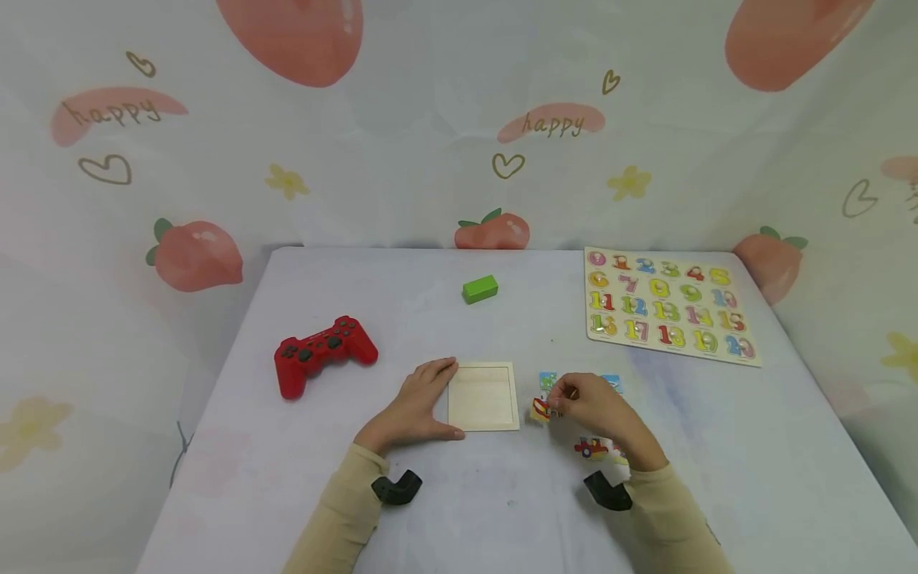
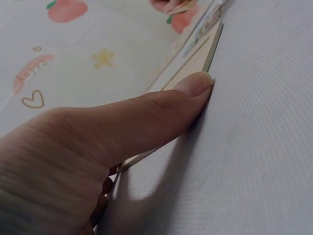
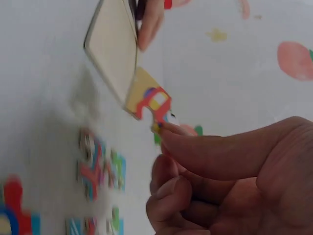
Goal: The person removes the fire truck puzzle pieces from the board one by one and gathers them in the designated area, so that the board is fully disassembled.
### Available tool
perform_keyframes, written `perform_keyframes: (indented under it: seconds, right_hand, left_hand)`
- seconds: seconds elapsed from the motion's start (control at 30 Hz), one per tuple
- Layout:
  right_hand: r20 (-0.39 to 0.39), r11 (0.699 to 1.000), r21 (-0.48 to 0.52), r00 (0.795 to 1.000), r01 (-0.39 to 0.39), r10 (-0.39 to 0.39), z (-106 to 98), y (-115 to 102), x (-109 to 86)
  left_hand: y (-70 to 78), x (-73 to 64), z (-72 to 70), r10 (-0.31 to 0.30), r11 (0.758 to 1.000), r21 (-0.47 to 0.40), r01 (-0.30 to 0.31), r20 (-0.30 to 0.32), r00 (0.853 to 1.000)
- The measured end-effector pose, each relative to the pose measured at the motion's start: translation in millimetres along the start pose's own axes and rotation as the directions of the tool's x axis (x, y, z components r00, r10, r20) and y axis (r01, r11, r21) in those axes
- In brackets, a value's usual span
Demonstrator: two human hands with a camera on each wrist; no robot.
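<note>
A square, shallow wooden puzzle tray lies bare in the middle of the table. My left hand holds its left side, the thumb along the near edge and the fingers at the far corner. Just right of the tray, my right hand pinches a jigsaw piece between thumb and fingertips. That piece is yellow with a red and white picture, held up close to the tray's edge. Loose jigsaw pieces lie around and under the right hand, partly hidden by it.
A red game controller lies to the left of the tray. Further back is a green block. At the back right lies a number puzzle board. A patterned cloth hangs behind the white table.
</note>
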State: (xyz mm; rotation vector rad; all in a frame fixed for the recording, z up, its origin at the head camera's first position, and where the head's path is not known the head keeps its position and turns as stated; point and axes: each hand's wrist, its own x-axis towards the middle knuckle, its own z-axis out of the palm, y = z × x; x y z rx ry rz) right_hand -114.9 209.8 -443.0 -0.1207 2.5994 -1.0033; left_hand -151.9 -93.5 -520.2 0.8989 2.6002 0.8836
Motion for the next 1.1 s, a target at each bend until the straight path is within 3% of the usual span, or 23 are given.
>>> perform_keyframes:
  seconds: [0.2, 0.47, 0.87, 1.1]
  right_hand:
    - [0.091, 1.000, 0.015, 0.996, -0.020, 0.019, -14, 18, -13.0]
    - [0.178, 0.999, 0.051, 0.984, -0.010, 0.000, -8, 28, -14.0]
    - [0.096, 1.000, -0.019, 0.995, -0.025, 0.026, 6, 26, -14.4]
    - [0.024, 0.994, -0.057, 0.995, -0.097, 0.098, 12, 21, -17.6]
  left_hand:
    - [-1.6, -1.4, -0.1, -0.018, 1.000, 0.016, 0.018, 0.004, 1.000]
    - [-0.8, -1.0, -0.6, -0.020, 1.000, 0.008, 0.020, 0.004, 1.000]
    - [-0.4, -0.5, -1.2, 0.009, 1.000, 0.027, -0.010, 0.009, 1.000]
    - [0.1, 0.9, 0.4, 0.021, 1.000, 0.023, -0.021, 0.004, 1.000]
